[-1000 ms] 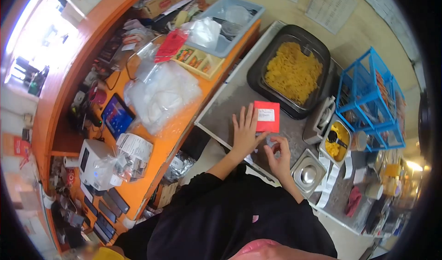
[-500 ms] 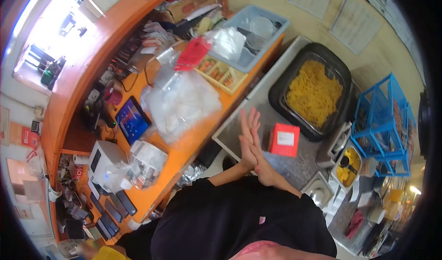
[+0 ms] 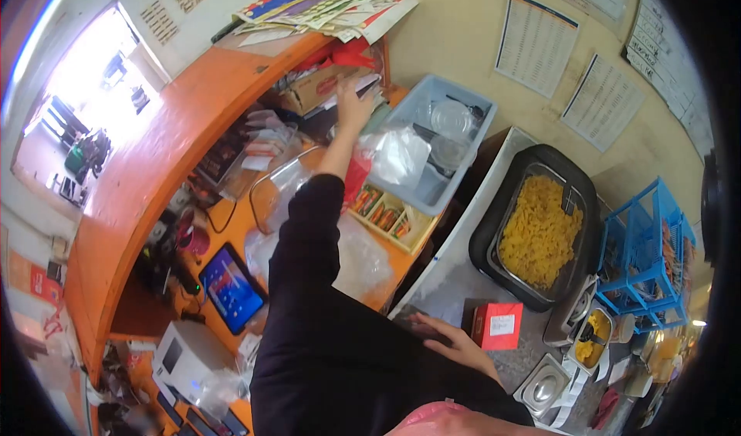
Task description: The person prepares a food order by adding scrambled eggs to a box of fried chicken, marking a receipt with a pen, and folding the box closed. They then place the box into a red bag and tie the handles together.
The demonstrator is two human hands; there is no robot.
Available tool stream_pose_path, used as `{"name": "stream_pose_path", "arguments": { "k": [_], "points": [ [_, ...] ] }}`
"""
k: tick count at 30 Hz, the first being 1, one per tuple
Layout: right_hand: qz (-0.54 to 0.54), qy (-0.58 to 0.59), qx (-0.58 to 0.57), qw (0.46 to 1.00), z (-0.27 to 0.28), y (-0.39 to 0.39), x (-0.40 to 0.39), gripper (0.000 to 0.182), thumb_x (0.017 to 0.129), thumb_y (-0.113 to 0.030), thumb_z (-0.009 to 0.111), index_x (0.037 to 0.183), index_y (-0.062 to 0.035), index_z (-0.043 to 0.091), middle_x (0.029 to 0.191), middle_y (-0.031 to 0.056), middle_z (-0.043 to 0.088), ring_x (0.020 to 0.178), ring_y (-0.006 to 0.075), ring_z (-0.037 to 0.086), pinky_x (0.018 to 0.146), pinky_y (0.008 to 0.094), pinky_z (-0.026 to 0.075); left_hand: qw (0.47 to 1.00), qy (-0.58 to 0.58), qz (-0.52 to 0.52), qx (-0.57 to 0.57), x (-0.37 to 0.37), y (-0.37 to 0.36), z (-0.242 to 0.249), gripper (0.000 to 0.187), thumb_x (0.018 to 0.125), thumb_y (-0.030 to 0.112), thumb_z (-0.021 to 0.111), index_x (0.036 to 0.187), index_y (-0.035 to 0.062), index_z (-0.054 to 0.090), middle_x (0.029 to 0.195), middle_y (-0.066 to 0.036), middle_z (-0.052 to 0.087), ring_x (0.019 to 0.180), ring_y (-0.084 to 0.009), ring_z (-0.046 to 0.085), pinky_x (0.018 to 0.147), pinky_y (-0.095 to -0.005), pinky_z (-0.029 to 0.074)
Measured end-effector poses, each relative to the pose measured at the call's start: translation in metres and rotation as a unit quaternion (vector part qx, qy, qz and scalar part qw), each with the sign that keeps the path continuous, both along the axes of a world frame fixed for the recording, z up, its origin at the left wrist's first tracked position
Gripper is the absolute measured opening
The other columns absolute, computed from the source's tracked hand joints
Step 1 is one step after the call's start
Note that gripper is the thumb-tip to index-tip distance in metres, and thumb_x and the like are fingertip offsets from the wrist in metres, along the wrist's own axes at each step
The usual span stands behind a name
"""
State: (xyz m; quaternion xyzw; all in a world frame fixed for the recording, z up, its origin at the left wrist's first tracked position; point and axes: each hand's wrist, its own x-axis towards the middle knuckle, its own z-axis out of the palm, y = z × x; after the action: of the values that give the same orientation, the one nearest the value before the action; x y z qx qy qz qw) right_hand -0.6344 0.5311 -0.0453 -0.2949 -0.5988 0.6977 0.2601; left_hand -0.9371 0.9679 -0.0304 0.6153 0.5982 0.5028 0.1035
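Observation:
My left hand [image 3: 355, 110] is at the back shelf, its fingers bent around the edge of a thin dark and white item [image 3: 367, 88] too small to make out, beside a cardboard box [image 3: 320, 90]. Resting low on the metal counter [image 3: 444, 289], my right hand [image 3: 457, 346] has its fingers apart and holds nothing. Just right of it stands a red box [image 3: 498, 325] with a white label. Behind that box, a black pan [image 3: 494, 231] holds yellow food [image 3: 540, 231].
A grey-blue tub [image 3: 436, 196] with clear lids sits beside a divided tray of packets [image 3: 386, 216]. Plastic bags [image 3: 359, 258] and a tablet [image 3: 231, 288] lie on the orange desk. A blue rack [image 3: 637, 243] and metal containers [image 3: 543, 387] are at the right.
My hands, pressed together before, have come apart. The left has reached up and away to the shelf; the right has dropped to the counter. The view has shifted, showing more wall and papers.

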Motion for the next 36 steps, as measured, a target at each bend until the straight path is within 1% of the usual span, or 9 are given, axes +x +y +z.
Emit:
{"name": "stream_pose_path", "arguments": {
  "k": [2, 4, 7, 10, 11, 13, 24, 27, 36],
  "points": [
    [-0.029, -0.006, -0.009, 1.000, 0.012, 0.006, 0.013, 0.055, 0.091, -0.001, 0.054, 0.142, -0.0068, 0.035, 0.143, 0.0133, 0.040, 0.124, 0.0238, 0.047, 0.104, 0.0343, 0.037, 0.969, 0.189, 0.095, 0.130, -0.009, 0.029, 0.018, 0.066, 0.074, 0.022, 0.068, 0.131, 0.0000, 0.043, 0.138, -0.024, 0.038, 0.129, -0.0364, 0.035, 0.107, -0.0483, 0.027],
    [-0.047, -0.007, -0.010, 0.999, 0.022, 0.012, 0.020, 0.054, 0.090, 0.001, 0.053, 0.141, -0.0064, 0.036, 0.142, 0.0130, 0.040, 0.125, 0.0241, 0.047, 0.104, 0.0345, 0.037, 0.879, 0.385, 0.268, 0.090, -0.024, 0.048, 0.041, 0.070, 0.076, 0.026, 0.065, 0.137, 0.0040, 0.038, 0.145, -0.022, 0.029, 0.135, -0.0354, 0.026, 0.111, -0.0538, 0.016],
    [-0.079, -0.036, 0.013, 0.996, 0.027, 0.023, 0.023, 0.054, 0.088, 0.002, 0.055, 0.140, -0.0059, 0.039, 0.140, 0.0138, 0.043, 0.125, 0.0249, 0.047, 0.104, 0.0364, 0.036, 0.864, 0.428, 0.260, 0.050, -0.054, 0.070, 0.029, 0.073, 0.078, 0.036, 0.063, 0.139, 0.0062, 0.036, 0.146, -0.022, 0.028, 0.135, -0.0362, 0.025, 0.112, -0.0538, 0.010],
    [-0.073, -0.035, 0.002, 0.997, 0.024, 0.031, 0.020, 0.055, 0.087, 0.003, 0.057, 0.139, -0.0049, 0.040, 0.139, 0.0144, 0.045, 0.124, 0.0260, 0.047, 0.105, 0.0375, 0.035, 0.895, 0.309, 0.320, -0.010, -0.068, 0.092, -0.023, 0.078, 0.079, 0.047, 0.060, 0.141, 0.0070, 0.034, 0.141, -0.020, 0.036, 0.132, -0.0329, 0.031, 0.111, -0.0518, 0.015],
    [-0.066, -0.030, 0.002, 0.997, 0.022, 0.038, 0.019, 0.056, 0.086, 0.003, 0.058, 0.138, -0.0045, 0.040, 0.139, 0.0145, 0.045, 0.124, 0.0264, 0.047, 0.104, 0.0378, 0.035, 0.874, 0.366, 0.320, -0.010, -0.074, 0.085, -0.028, 0.079, 0.079, 0.049, 0.059, 0.141, 0.0073, 0.035, 0.139, -0.020, 0.038, 0.130, -0.0327, 0.032, 0.111, -0.0518, 0.016],
    [-0.066, -0.021, -0.015, 0.997, 0.019, 0.043, 0.021, 0.057, 0.084, 0.003, 0.060, 0.137, -0.0042, 0.041, 0.138, 0.0145, 0.046, 0.124, 0.0273, 0.047, 0.104, 0.0380, 0.035, 0.823, 0.477, 0.308, -0.007, -0.087, 0.074, -0.027, 0.080, 0.079, 0.054, 0.056, 0.141, 0.0078, 0.035, 0.135, -0.019, 0.042, 0.127, -0.0323, 0.036, 0.109, -0.0518, 0.018],
    [-0.030, 0.012, -0.076, 0.997, -0.002, 0.065, 0.022, 0.056, 0.084, 0.002, 0.061, 0.136, -0.0041, 0.043, 0.138, 0.0178, 0.044, 0.127, 0.0305, 0.044, 0.105, 0.0391, 0.035, 0.781, 0.552, 0.278, 0.088, -0.131, 0.095, -0.036, 0.069, 0.086, 0.056, 0.046, 0.131, 0.0050, 0.043, 0.117, -0.018, 0.060, 0.107, -0.0330, 0.057, 0.094, -0.0507, 0.035],
    [-0.027, 0.008, -0.076, 0.997, -0.004, 0.070, 0.024, 0.056, 0.084, 0.001, 0.062, 0.137, -0.0043, 0.042, 0.138, 0.0178, 0.044, 0.127, 0.0307, 0.043, 0.105, 0.0390, 0.035, 0.857, 0.424, 0.287, 0.052, -0.118, 0.095, -0.016, 0.074, 0.084, 0.063, 0.044, 0.126, 0.0026, 0.045, 0.106, -0.022, 0.064, 0.100, -0.0346, 0.061, 0.090, -0.0505, 0.038],
    [-0.029, -0.004, -0.102, 0.994, -0.012, 0.074, 0.030, 0.057, 0.084, -0.001, 0.063, 0.137, -0.0043, 0.043, 0.138, 0.0167, 0.045, 0.126, 0.0306, 0.044, 0.104, 0.0391, 0.036, 0.784, 0.526, 0.309, -0.117, -0.131, 0.121, -0.016, 0.083, 0.082, 0.074, 0.034, 0.111, 0.0014, 0.061, 0.107, -0.021, 0.065, 0.102, -0.0356, 0.061, 0.092, -0.0502, 0.038]
  ]
}}
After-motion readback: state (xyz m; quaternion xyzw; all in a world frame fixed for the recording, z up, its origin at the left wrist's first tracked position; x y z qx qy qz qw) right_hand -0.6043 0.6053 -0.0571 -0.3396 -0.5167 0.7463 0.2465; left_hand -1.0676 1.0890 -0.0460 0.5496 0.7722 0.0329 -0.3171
